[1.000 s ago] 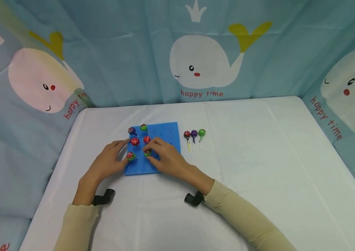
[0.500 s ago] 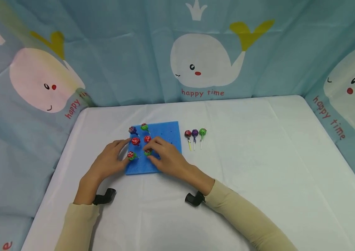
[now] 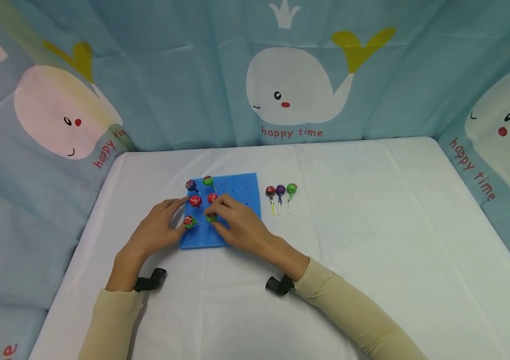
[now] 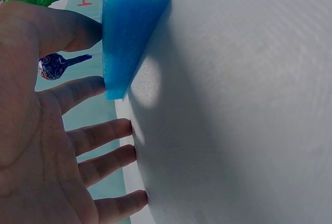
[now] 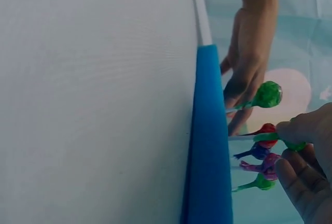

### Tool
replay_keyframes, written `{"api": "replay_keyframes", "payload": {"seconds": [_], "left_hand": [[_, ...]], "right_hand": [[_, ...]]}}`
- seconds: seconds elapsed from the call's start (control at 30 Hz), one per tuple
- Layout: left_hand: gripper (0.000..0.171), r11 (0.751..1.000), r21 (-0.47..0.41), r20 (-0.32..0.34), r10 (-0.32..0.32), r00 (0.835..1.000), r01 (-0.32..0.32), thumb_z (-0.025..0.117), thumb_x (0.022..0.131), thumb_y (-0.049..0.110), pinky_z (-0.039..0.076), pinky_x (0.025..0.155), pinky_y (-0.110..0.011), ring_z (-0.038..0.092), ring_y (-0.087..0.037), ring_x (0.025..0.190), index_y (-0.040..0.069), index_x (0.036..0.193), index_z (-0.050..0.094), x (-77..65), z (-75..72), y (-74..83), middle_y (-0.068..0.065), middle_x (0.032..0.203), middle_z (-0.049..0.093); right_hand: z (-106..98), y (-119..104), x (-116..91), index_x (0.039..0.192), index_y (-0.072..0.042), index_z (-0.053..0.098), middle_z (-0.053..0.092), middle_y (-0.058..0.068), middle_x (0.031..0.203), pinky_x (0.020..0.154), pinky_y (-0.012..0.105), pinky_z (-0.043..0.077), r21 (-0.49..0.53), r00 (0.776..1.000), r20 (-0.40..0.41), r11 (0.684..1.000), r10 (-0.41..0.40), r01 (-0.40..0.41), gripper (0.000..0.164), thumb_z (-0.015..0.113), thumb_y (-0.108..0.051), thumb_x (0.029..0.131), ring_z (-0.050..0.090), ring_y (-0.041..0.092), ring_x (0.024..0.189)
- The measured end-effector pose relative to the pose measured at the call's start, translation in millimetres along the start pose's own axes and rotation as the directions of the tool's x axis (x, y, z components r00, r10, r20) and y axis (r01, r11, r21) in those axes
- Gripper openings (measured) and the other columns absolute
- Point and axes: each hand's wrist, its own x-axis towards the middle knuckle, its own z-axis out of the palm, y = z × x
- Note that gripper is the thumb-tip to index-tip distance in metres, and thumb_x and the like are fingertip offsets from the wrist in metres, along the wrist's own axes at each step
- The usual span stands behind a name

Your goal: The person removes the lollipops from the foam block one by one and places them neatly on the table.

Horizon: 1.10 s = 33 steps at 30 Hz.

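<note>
Currently, the right grip (image 3: 242, 226) pinches a green-wrapped lollipop (image 3: 211, 218) between thumb and curled fingers, above the blue block (image 3: 238, 187), the stick pointing down toward it; whether the stick sits in the block, I cannot tell. To its left, the left grip (image 3: 155, 230) is spread and relaxed, thumb and index fingertip touching the block near its left edge, the other fingers straight.

Just beyond the right grip's fingertips stands a red lollipop (image 3: 212, 198), with a green lollipop (image 3: 208, 181) farther beyond. Between the two grips, a green-and-red lollipop (image 3: 189, 221) stands just beside the left thumb, a bright red lollipop (image 3: 195, 201) near the left index fingertip, and a dark blue lollipop (image 3: 190, 185) past that.

Right of the right grip, off the block, three loose lollipops (image 3: 280, 190) lie side by side on the white worktop (image 3: 372, 225).
</note>
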Motion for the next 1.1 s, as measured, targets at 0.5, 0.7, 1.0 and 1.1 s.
{"api": "replay_keyframes", "payload": {"seconds": [0.5, 0.7, 1.0, 1.1], "left_hand": [[0.072, 1.000, 0.009, 0.017, -0.004, 1.000, 0.004, 0.064, 0.099, 0.032, 0.035, 0.120, -0.075, 0.038, -0.051, 0.151, 0.013, 0.164, 0.039, 7.3, 0.9, 2.4, -0.026, 0.162, 0.044], [0.073, 1.000, 0.011, 0.018, -0.026, 1.000, 0.025, 0.063, 0.098, 0.032, 0.035, 0.119, -0.075, 0.037, -0.051, 0.152, 0.013, 0.164, 0.039, 5.2, -0.8, 0.7, -0.026, 0.163, 0.043], [0.072, 1.000, 0.000, 0.017, -0.024, 1.000, 0.024, 0.064, 0.098, 0.030, 0.035, 0.120, -0.075, 0.038, -0.052, 0.151, 0.013, 0.164, 0.039, 2.3, 0.1, -1.7, -0.026, 0.163, 0.043], [0.072, 1.000, -0.011, 0.015, -0.017, 1.000, 0.017, 0.064, 0.098, 0.029, 0.036, 0.119, -0.075, 0.038, -0.051, 0.151, 0.013, 0.164, 0.039, 3.2, 2.1, -0.5, -0.026, 0.163, 0.043]], "right_hand": [[-15.8, 5.7, 0.8, 0.124, -0.008, 0.073, 0.068, 0.005, 0.119, 0.099, 0.029, 0.062, 0.004, 0.998, -0.027, 0.998, 0.063, -0.063, 0.030, 0.078, -0.006, 0.094, 0.071, 0.017, 0.111], [-25.4, 10.0, 1.0, 0.123, -0.008, 0.073, 0.067, 0.007, 0.117, 0.094, 0.029, 0.063, 0.009, 0.996, -0.055, 0.997, 0.074, -0.073, 0.028, 0.077, -0.008, 0.096, 0.071, 0.019, 0.106], [-38.6, 17.5, -5.4, 0.121, -0.004, 0.073, 0.067, 0.009, 0.117, 0.090, 0.031, 0.064, 0.039, 0.994, -0.069, 0.996, 0.082, -0.079, 0.026, 0.076, -0.012, 0.097, 0.072, 0.021, 0.103], [-47.4, 23.8, -11.8, 0.121, -0.003, 0.072, 0.067, 0.009, 0.117, 0.090, 0.034, 0.065, 0.057, 0.993, -0.064, 0.994, 0.095, -0.091, 0.026, 0.076, -0.010, 0.097, 0.071, 0.020, 0.104]]}}
